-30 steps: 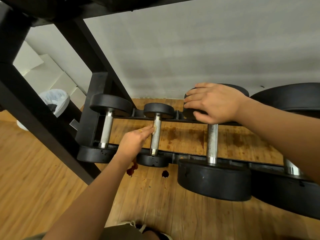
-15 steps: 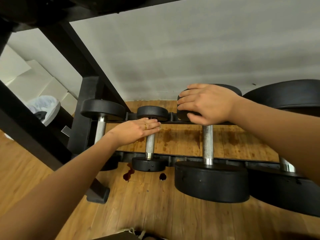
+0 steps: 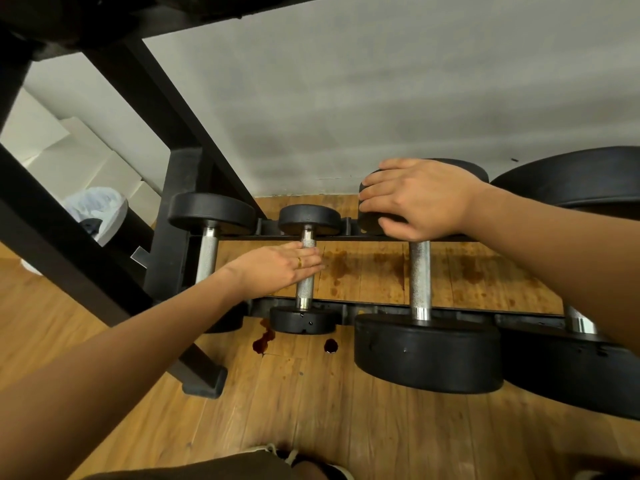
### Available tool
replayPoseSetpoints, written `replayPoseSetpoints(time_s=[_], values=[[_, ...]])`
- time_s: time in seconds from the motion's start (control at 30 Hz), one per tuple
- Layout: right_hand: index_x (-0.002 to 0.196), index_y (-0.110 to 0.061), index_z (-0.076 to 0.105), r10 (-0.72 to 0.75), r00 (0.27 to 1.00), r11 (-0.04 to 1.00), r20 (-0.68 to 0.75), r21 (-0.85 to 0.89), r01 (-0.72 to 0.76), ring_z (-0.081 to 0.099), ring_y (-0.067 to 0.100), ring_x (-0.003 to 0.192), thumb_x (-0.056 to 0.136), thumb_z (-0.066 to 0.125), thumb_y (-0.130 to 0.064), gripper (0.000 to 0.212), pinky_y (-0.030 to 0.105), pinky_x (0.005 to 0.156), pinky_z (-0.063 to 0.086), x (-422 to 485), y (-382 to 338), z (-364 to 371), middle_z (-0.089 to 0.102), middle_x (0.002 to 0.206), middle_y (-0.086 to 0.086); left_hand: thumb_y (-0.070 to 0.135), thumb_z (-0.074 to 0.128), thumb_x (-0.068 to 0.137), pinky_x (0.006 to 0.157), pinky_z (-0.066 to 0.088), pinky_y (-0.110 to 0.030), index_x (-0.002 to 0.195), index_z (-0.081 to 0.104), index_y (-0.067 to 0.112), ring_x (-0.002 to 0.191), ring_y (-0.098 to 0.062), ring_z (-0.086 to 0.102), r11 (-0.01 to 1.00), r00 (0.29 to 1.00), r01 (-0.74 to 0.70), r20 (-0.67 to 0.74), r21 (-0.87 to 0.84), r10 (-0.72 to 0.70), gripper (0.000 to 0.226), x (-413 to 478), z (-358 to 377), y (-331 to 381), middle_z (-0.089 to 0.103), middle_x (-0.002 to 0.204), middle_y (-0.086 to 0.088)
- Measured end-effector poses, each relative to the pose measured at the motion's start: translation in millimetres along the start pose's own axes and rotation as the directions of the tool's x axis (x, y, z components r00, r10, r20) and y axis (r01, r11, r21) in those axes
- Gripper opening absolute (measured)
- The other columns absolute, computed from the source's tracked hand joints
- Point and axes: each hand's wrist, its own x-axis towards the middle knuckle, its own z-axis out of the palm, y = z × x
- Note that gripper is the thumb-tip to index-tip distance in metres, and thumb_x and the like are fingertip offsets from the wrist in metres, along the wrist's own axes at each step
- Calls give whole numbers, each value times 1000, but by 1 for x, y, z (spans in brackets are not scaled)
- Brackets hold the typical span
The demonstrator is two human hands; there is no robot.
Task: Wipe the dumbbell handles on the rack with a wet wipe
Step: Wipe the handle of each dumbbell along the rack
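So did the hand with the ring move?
Yes. The left hand slid right across the small dumbbell's handle; its fingers now lie over it, where before they only reached its left side.

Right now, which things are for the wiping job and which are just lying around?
For the job:
- left hand, flat across the small dumbbell handle
- right hand, gripping the bigger dumbbell by its far head
- leftmost handle
- rack
- wet wipe: cannot be seen

Just lying about:
- bin with a white bag
- white boxes
- floor stains
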Motion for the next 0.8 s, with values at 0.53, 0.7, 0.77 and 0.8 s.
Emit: replayPoseSetpoints(time_s=[0.53, 0.7, 0.77, 0.8], values=[[128, -20, 67, -8, 1000, 1000, 1, 3, 8, 54, 21, 131, 96, 39, -41, 48, 43, 119, 31, 0, 1, 1, 66, 133, 1, 2, 41, 104, 124, -2, -33, 162, 18, 24, 157, -13, 7, 984, 992, -116, 32, -136, 121, 66, -16, -4, -2, 16, 170, 0], [129, -21, 67, -5, 1000, 1000, 5, 5, 5, 54, 21, 131, 96, 37, -41, 49, 44, 119, 31, 0, 0, -2, 66, 133, 1, 6, 35, 107, 123, -3, -34, 163, 6, 22, 158, -17, 2, 993, 998, 48, 37, -107, -44, 65, 2, -15, -5, 6, 171, -2], [128, -20, 67, -8, 1000, 1000, 3, 5, 8, 55, 22, 130, 95, 37, -41, 49, 44, 118, 32, 0, 0, -2, 66, 132, 2, 4, 38, 105, 122, -4, -34, 163, 8, 20, 158, -17, 1, 991, 997, 64, 37, -117, -60, 67, 2, -11, -2, 7, 171, -3], [127, -20, 68, -9, 1000, 1000, 0, 6, 9, 56, 22, 129, 95, 38, -41, 49, 44, 118, 33, 0, 0, -3, 67, 131, 2, 2, 42, 104, 122, -5, -34, 163, 12, 21, 158, -17, 2, 993, 999, 33, 32, -110, -30, 68, 1, -9, 0, 10, 171, -3]])
